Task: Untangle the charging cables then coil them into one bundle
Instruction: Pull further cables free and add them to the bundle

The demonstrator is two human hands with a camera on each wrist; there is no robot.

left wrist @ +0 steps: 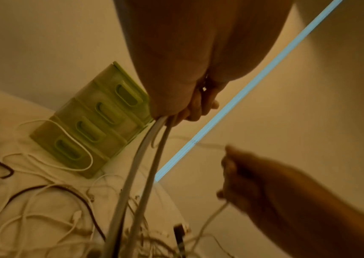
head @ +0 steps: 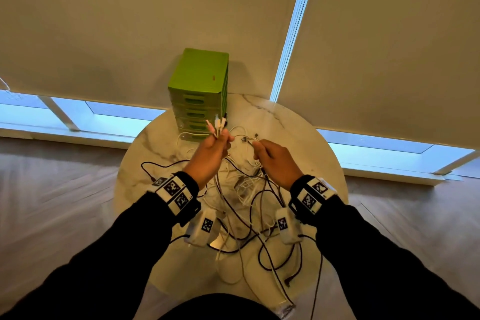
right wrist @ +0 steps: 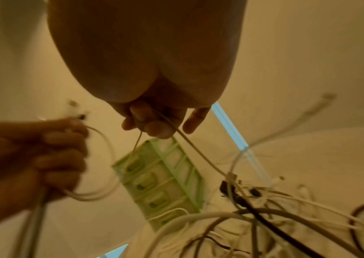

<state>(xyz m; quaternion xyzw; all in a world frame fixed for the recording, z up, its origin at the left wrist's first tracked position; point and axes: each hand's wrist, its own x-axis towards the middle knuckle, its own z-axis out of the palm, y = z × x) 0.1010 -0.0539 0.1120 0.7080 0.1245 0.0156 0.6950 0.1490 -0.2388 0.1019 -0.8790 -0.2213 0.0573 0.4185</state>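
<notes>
- My left hand (head: 207,156) is fisted around several white cable ends (head: 215,126), raised just in front of the green drawer unit (head: 198,93).
- My right hand (head: 276,161), beside it and apart, pinches one thin white cable (right wrist: 190,141).
- The tangled cables (head: 246,205) lie on the marble table (head: 311,153), nearer me than the drawer unit.
</notes>
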